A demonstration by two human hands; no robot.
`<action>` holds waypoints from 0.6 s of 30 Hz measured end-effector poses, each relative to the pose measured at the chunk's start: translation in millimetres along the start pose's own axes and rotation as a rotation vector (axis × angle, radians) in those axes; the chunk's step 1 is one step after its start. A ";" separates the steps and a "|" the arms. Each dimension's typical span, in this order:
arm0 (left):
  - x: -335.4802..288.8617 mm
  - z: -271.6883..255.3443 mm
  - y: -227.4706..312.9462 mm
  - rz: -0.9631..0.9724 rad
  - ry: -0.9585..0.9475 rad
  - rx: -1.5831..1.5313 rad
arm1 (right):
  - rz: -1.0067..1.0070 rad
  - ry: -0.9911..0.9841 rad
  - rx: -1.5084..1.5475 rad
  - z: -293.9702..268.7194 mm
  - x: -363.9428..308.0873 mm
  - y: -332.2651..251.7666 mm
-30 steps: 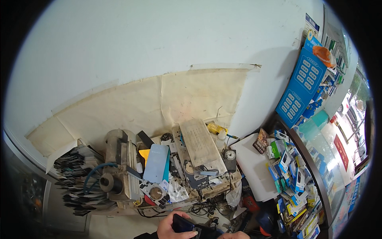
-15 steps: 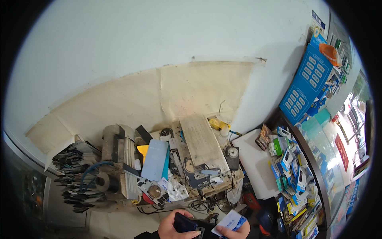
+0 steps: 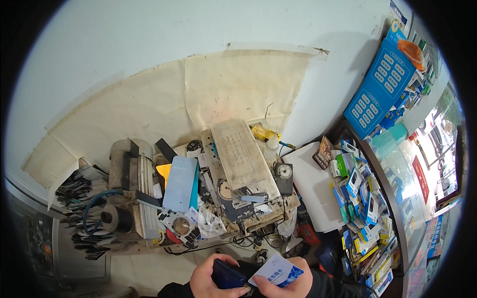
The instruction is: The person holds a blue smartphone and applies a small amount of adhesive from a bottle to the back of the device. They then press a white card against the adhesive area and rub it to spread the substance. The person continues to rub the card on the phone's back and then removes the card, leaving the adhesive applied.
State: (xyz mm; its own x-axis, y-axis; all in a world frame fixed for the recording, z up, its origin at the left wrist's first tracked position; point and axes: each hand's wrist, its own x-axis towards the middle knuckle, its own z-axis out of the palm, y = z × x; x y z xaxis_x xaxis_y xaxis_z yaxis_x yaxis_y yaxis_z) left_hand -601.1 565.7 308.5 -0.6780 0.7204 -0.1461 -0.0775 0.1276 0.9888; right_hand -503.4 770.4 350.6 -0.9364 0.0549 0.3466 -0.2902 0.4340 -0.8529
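At the lower edge, my left hand (image 3: 206,280) is closed around a dark, flat, rounded object (image 3: 229,275), a phone or a wallet; I cannot tell which. Just beside it, my right hand (image 3: 296,284) grips a white-and-blue card (image 3: 279,271), thumb over its lower left part. The card tilts up to the right, and its lower left corner comes close to the dark object. My fingers hide the undersides of both things.
Beyond my hands stands a cluttered workbench (image 3: 258,223) with a motor-driven machine (image 3: 130,174), a light blue flat board (image 3: 180,184) and a dusty slab (image 3: 243,159). Many small packages (image 3: 370,213) fill the right side beside a glass counter (image 3: 397,174). Dark sheets (image 3: 82,198) are stacked at left.
My view has shifted, so the bench sits higher and further left. The card has come closer to the dark object and turned more of its printed face to me. Both hands keep their holds.
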 end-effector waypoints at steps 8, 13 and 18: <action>0.0 2.8 2.2 -0.026 -0.013 -0.054 | -0.112 -0.058 -0.041 3.9 -2.5 9.7; -1.5 5.9 3.2 0.010 -0.005 -0.033 | -0.188 -0.046 -0.137 -3.2 2.6 4.3; -2.7 7.3 2.7 -0.001 0.005 0.021 | -0.142 0.038 -0.108 1.7 7.8 -7.1</action>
State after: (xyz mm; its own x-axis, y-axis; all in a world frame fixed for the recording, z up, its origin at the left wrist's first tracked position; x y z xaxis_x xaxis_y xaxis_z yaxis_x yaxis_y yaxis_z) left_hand -594.2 569.1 311.4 -0.6815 0.7169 -0.1470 -0.0626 0.1430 0.9877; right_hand -509.0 766.3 358.7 -0.8788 0.0188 0.4768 -0.3944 0.5340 -0.7479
